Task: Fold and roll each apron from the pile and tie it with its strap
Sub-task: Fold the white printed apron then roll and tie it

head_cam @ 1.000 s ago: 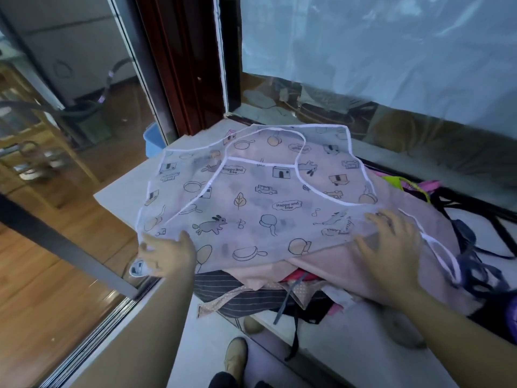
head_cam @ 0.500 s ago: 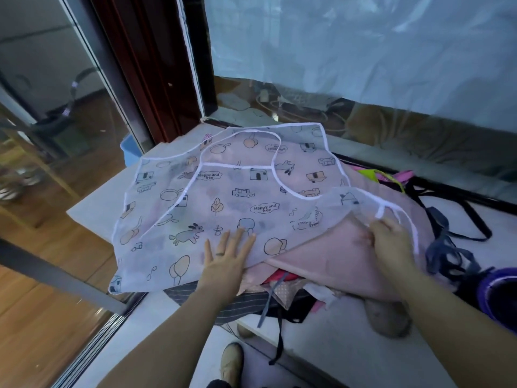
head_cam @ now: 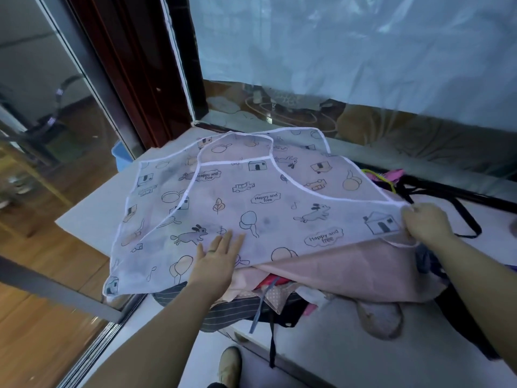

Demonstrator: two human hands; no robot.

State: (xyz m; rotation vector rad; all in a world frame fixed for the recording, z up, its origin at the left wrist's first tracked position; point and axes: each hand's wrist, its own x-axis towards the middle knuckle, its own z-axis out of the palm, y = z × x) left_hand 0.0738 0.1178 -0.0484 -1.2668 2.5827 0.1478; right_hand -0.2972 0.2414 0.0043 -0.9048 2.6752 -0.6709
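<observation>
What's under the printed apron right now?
A pink cloth lies directly beneath the printed apron, with a dark striped cloth and a blue strap sticking out lower at the near edge. How far the pile runs under the apron's middle and far side is covered.

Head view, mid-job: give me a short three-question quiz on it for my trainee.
1. True or false: the left hand lies flat, fingers straight, on the printed apron.
2. What does the right hand grip? A) the printed apron's right corner B) a clothes hanger C) a pair of scissors
3. Fill the gap: the cloth showing directly under the printed apron's near edge is ___ in colour.
Key: 1 true; 2 A; 3 pink.
</observation>
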